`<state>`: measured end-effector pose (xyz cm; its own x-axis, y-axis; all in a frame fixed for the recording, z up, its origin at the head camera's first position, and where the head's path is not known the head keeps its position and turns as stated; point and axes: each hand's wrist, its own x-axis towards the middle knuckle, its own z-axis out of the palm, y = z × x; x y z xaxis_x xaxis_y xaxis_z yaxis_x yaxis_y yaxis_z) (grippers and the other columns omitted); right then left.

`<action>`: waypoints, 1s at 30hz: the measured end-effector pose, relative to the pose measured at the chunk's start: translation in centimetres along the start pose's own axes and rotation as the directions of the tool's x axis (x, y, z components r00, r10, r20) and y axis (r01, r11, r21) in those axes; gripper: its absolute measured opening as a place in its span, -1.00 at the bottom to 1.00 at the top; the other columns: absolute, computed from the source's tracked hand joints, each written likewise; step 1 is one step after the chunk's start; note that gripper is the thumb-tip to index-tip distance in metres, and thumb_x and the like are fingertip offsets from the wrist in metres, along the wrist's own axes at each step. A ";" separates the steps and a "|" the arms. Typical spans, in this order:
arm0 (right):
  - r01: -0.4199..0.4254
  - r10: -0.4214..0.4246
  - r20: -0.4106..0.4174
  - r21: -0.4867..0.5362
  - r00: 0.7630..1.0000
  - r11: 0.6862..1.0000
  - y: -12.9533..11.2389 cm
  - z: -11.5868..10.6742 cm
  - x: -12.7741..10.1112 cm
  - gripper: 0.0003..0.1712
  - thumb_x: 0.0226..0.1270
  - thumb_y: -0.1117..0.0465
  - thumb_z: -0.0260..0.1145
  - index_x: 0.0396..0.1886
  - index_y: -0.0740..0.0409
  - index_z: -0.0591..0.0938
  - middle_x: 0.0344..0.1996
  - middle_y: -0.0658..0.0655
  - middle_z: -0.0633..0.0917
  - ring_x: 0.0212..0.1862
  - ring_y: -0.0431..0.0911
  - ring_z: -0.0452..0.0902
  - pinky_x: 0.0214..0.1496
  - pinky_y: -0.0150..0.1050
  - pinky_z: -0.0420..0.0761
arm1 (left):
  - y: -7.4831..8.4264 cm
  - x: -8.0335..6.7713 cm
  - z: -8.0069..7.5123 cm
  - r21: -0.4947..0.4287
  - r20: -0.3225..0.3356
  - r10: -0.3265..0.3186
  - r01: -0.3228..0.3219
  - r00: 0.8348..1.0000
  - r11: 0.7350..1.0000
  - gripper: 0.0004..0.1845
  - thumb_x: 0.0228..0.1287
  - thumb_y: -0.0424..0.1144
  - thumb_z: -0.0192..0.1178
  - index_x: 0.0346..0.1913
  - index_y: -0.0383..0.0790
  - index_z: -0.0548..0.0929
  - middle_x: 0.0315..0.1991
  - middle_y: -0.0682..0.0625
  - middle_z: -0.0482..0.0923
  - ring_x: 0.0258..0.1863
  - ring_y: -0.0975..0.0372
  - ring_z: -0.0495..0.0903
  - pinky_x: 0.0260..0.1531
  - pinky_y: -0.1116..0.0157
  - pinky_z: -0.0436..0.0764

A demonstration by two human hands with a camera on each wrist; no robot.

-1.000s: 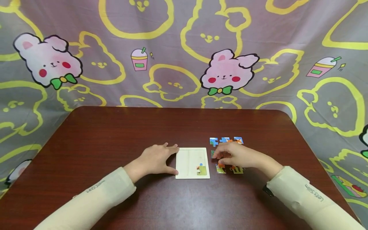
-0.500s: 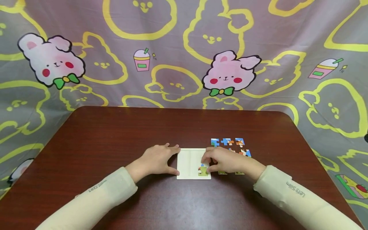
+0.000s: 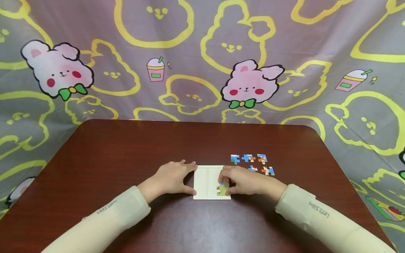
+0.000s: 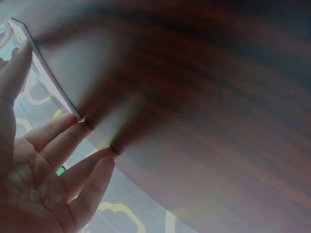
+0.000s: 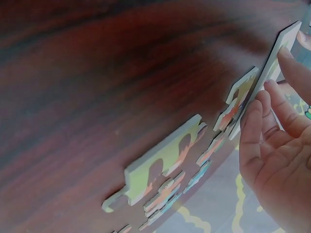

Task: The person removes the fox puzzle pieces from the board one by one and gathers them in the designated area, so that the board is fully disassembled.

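Observation:
A pale square puzzle board (image 3: 202,182) lies on the table, its left edge touched by my left hand (image 3: 167,178). The thumb is at the lower corner and straight, spread fingers are at the upper one. One green jigsaw piece (image 3: 222,190) sits in the board's lower right corner. Just above and beside it, my right hand (image 3: 250,180) has thumb and fingers curled over the board's right side, pinching a puzzle piece that the fingers mostly hide. In the right wrist view, the thumb and fingertips are right at the board's edge (image 5: 291,35).
Loose jigsaw pieces lie to the right of the board, among them a blue one (image 3: 235,159) and an orange-and-white one (image 3: 268,171). In the right wrist view, a green piece (image 5: 150,170) lies nearest. A cartoon-print curtain (image 3: 186,38) hangs behind the dark table (image 3: 142,140).
My right hand has moved left from the loose pieces onto the right side of the board. My left hand has stayed at the board's left edge.

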<state>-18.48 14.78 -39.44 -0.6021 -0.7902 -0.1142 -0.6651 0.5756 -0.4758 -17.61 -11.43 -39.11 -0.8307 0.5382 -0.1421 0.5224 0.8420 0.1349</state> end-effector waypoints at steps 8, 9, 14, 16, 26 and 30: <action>0.007 -0.006 -0.008 0.034 1.000 0.999 0.3 -0.1 0.1 -0.68 0.01 0.20 0.46 -0.25 0.03 0.53 -0.41 -0.06 0.48 -0.39 -0.22 0.39 -0.33 -0.43 0.41 | -0.1 0.1 0.1 -0.011 -0.008 0.010 -0.010 1.000 1.000 -0.11 -0.17 0.39 0.26 0.29 0.09 0.39 0.33 0.09 0.30 0.28 0.01 0.33 -0.02 -0.03 0.49; 0.010 -0.010 -0.012 0.036 1.000 0.999 0.3 -0.2 0.2 -0.68 0.01 0.21 0.46 -0.25 0.03 0.53 -0.41 -0.05 0.48 -0.40 -0.22 0.39 -0.33 -0.43 0.41 | -0.2 0.1 0.1 -0.013 -0.010 0.010 -0.010 1.000 1.000 -0.11 -0.17 0.39 0.26 0.29 0.08 0.39 0.33 0.09 0.30 0.28 0.00 0.33 -0.02 -0.03 0.49; -0.019 0.020 -0.010 0.096 1.000 0.995 0.1 -0.2 0.3 -0.72 0.03 0.25 0.44 -0.28 0.01 0.53 -0.43 -0.04 0.51 -0.41 -0.19 0.41 -0.35 -0.42 0.43 | -0.2 0.0 0.1 -0.015 -0.005 0.019 -0.019 1.000 1.000 -0.10 -0.17 0.39 0.26 0.30 0.07 0.38 0.33 0.08 0.30 0.28 0.00 0.33 0.00 -0.03 0.48; -0.035 0.036 -0.005 0.129 0.999 0.991 0.0 -0.2 0.3 -0.75 0.05 0.27 0.42 -0.30 0.01 0.53 -0.46 -0.04 0.52 -0.43 -0.21 0.42 -0.36 -0.42 0.45 | -0.2 -0.1 0.0 -0.013 -0.006 0.023 -0.023 1.000 1.000 -0.09 -0.17 0.39 0.25 0.30 0.07 0.38 0.33 0.08 0.30 0.28 0.00 0.33 0.00 -0.03 0.48; -0.041 0.035 0.026 0.273 0.999 0.961 0.0 -0.3 0.4 -0.79 0.10 0.36 0.35 -0.35 0.05 0.51 -0.53 -0.09 0.57 -0.42 -0.27 0.48 -0.31 -0.37 0.54 | -0.1 -0.3 0.1 -0.004 -0.015 0.031 -0.031 0.999 1.000 -0.09 -0.18 0.40 0.25 0.29 0.04 0.39 0.32 0.08 0.31 0.27 0.00 0.34 0.00 -0.02 0.48; -0.026 0.022 0.017 0.291 1.000 0.956 0.1 -0.4 0.6 -0.79 0.10 0.37 0.35 -0.34 0.05 0.52 -0.54 -0.10 0.59 -0.42 -0.28 0.48 -0.30 -0.37 0.54 | -0.1 -0.2 0.1 0.001 -0.018 0.020 -0.020 1.000 1.000 -0.09 -0.18 0.40 0.25 0.29 0.06 0.39 0.32 0.08 0.30 0.28 0.01 0.34 0.00 -0.02 0.48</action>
<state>-19.07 14.47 -39.23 -0.6088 -0.7809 -0.1396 -0.4920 0.5097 -0.7058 -17.51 -11.65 -39.16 -0.8232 0.5544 -0.1221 0.5392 0.8309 0.1372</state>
